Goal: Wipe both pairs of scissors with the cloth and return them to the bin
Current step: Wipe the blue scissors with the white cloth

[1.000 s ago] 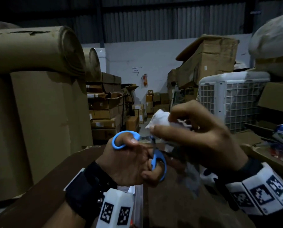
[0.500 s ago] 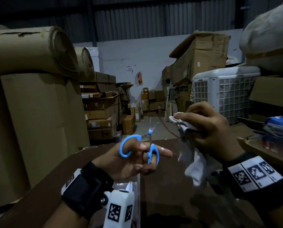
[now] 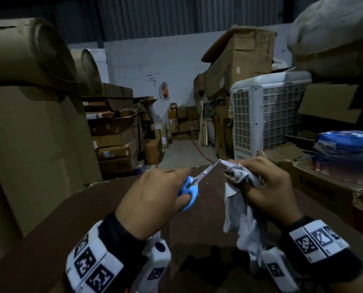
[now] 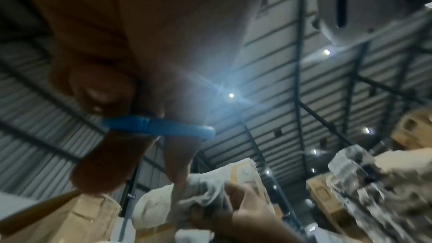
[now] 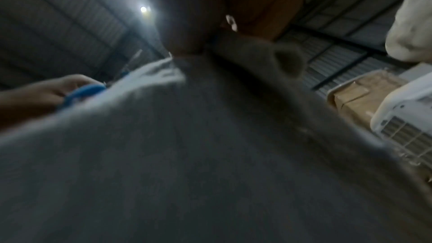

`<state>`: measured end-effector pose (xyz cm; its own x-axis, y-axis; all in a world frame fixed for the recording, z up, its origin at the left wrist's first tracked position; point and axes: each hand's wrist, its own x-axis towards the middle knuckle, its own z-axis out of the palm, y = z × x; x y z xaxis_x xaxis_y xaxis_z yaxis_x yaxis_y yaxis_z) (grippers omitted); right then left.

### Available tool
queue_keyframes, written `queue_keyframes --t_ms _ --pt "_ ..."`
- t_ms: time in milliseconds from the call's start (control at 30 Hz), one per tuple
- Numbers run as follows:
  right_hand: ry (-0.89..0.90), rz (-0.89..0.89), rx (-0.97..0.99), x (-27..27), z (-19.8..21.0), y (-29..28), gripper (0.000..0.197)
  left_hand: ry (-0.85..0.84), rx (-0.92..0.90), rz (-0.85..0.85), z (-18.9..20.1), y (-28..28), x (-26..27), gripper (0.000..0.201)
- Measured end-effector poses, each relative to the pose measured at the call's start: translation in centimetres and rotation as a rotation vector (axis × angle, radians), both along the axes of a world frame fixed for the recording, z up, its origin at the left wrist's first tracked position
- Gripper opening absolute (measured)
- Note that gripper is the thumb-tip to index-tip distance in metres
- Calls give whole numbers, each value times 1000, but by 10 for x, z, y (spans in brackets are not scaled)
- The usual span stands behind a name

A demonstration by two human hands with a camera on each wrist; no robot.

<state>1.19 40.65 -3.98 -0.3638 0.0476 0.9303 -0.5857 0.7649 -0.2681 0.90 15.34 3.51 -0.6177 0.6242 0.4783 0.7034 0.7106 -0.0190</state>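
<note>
My left hand [image 3: 155,197] grips a pair of blue-handled scissors [image 3: 190,189] by the handles, held over the brown table [image 3: 197,240]. The closed blades point up and right, and their tip touches the grey-white cloth [image 3: 237,176]. My right hand [image 3: 267,187] holds that cloth bunched at its fingertips, the rest hanging down. In the left wrist view a blue handle loop [image 4: 161,127] crosses my fingers, with the cloth [image 4: 201,188] beyond. The cloth [image 5: 187,154] fills the right wrist view, with the blue handle [image 5: 81,91] at the left. No second pair of scissors and no bin is in view.
Big cardboard rolls and sheets [image 3: 28,102] stand to the left of the table. A white air cooler [image 3: 267,115] and stacked cartons [image 3: 239,60] stand at the right. A blue package [image 3: 345,142] lies in an open carton at the right edge.
My left hand turned palm down and the scissors swung from upright to pointing up and right. My right hand came down and the cloth now meets the blade tip.
</note>
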Motion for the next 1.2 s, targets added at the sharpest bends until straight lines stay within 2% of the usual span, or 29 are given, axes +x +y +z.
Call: queue_keyframes --t_ms 67,133,200,367,467,567,733,867,1033,1100,1200 --pt "11 79 -75 7 5 -6 35 158 -66 87 -3 5 4 57" --pt "22 104 -79 10 7 -9 37 295 -190 189 0 6 9 67" --pt "16 104 -35 11 8 -11 35 297 -348 301 0 5 10 73" --pt "134 24 26 15 6 -17 29 347 -301 347 -8 8 0 70" --pt "192 -45 159 20 5 -24 28 356 -299 362 -9 8 -2 74" --pt "169 -88 338 23 5 -42 36 473 -267 310 -12 11 -7 73" --pt "60 -122 450 18 2 -64 29 453 -229 229 -15 10 -5 60" --pt "8 -64 505 19 1 -64 23 409 -247 174 -18 7 -12 43" --pt "-125 41 623 21 10 -51 23 364 -241 202 -20 10 -14 52" --pt "-135 44 596 22 12 -38 29 353 -198 194 -22 11 -15 57" --pt "-68 -3 411 24 14 -25 38 342 -170 203 -22 10 -17 59"
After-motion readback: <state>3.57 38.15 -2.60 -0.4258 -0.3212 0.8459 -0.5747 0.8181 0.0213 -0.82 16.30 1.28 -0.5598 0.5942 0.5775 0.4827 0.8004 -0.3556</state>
